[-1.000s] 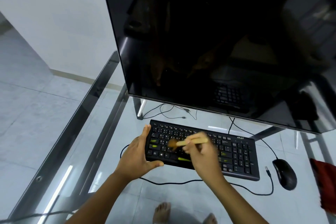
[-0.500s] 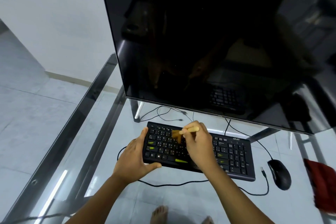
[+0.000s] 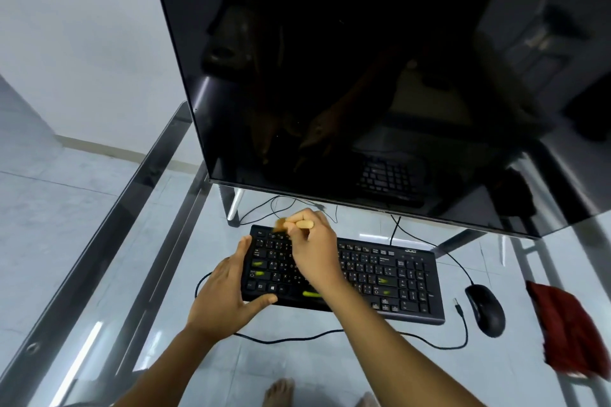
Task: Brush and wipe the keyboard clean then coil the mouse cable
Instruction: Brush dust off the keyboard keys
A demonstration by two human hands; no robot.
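Left hand (image 3: pixel 228 294) braces left end of keyboard (image 3: pixel 396 281): fingers straight along its side, thumb spread against near edge. Left forearm comes in from lower left. Right hand (image 3: pixel 314 251) over far-left keys, fingers curled, pinching brush (image 3: pixel 302 224) handle between thumb and fingertips. Right forearm angles in from lower right. Bare toes (image 3: pixel 279 390) at bottom edge.

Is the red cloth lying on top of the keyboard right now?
No, the red cloth lies right of the mouse, apart from the keyboard.
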